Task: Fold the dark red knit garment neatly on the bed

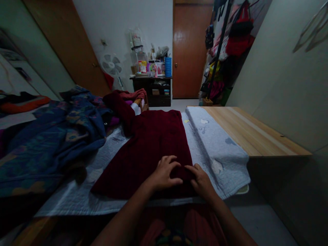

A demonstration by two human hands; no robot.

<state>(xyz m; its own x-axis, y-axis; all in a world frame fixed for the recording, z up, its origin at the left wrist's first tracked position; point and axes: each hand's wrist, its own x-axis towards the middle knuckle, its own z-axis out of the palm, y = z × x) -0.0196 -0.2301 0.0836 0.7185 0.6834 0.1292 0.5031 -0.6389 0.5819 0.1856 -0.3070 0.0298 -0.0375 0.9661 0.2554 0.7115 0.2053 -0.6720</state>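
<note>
Item one, the garment: we list a dark red garment point(159, 143), plush in look, spread over a pale grey-blue quilted cover point(217, 133) directly before the person, its broad end near the body and a sleeve-like length point(119, 109) reaching out at the far left. Item two, the left hand point(164, 173): we record it palm down over the near right part of the garment, moderately wide, the fingers curved and parted, the thumb set well away from them, with nothing visible in its grasp; whether every fingertip presses the fabric we cannot tell. Item three, the right hand point(201, 179): we find it at the garment's right edge, fingers bent, index finger reaching toward the left hand, thumb tucked lower; its span is narrow, the fingertips are at the dark fabric, and we cannot tell whether a fold is pinched between them. The two hands are near each other, apart, with a strip of dark red between. Surroundings: to the left we count a heap of blue floral clothing point(74, 130) and, beyond it, an orange-and-black cloth point(25, 102); to the right, a bare wooden board point(246, 130) beside the cover; at the far wall, a white fan point(112, 65), a dark cabinet point(151, 99) bearing small goods, and a brown door point(189, 51).
</note>
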